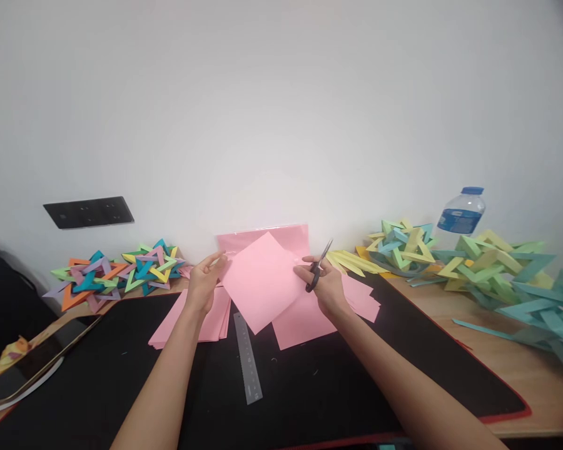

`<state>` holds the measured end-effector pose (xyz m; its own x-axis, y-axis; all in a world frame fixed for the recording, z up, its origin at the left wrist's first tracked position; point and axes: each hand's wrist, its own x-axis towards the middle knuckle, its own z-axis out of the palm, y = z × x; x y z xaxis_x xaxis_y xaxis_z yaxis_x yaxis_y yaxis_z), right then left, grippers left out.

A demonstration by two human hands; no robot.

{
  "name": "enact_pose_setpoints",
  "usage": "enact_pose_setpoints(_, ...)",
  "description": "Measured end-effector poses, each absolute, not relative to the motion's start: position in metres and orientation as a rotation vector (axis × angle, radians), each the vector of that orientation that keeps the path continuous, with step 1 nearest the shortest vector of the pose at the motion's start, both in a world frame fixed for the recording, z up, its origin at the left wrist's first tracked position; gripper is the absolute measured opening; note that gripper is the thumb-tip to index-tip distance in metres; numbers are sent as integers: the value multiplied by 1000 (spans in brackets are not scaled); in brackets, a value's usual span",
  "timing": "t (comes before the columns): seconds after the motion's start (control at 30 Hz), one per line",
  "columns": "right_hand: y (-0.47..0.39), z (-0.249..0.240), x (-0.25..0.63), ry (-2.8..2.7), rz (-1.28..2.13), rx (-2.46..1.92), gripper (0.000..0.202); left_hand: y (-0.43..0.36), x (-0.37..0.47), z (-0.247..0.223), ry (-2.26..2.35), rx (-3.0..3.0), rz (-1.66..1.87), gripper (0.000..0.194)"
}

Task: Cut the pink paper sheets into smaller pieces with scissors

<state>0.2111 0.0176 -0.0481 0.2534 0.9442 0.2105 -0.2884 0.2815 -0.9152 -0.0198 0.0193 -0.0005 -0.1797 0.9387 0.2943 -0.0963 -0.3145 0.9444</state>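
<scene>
A square sheet of pink paper [261,282] is held up by two opposite corners, turned like a diamond. My left hand [205,280] pinches its left corner. At the right corner my right hand [326,284] grips the sheet between thumb and fingers, and a pair of scissors [315,272] with dark handles sits in the same hand, blades pointing up. Below and behind lie more pink sheets: a stack [211,319] under my left forearm and a loose sheet [295,328] at the middle. A clear ruler [248,359] rests on the black mat, below the held sheet.
The black mat [338,387] covers most of the desk. Folded paper stars [152,265] stand at the left, and green-and-blue ones [497,269] at the right. A water bottle [462,212] is by the wall; a phone [37,356] lies far left. Yellow strips [351,262] lie at back right.
</scene>
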Motion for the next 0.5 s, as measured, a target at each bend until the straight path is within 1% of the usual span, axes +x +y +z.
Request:
enact_pose_setpoints(0.1, 21, -48, 212, -819, 938, -843, 47, 19, -16, -1, 919, 1188, 1486, 38)
enact_pose_setpoints(0.2, 23, -50, 212, -773, 882, -819, 51, 16, -10, -5, 857, 1287, 1329, 30)
enact_pose_setpoints(0.33, 22, -50, 211, -788, 884, -797, 50, 16, -4, -11, 994, 1388, 1257, 33)
enact_pose_setpoints(0.5, 17, -44, 208, -881, 897, -810, 45, 19, -6, -13, 1043, 1380, 1356, 36)
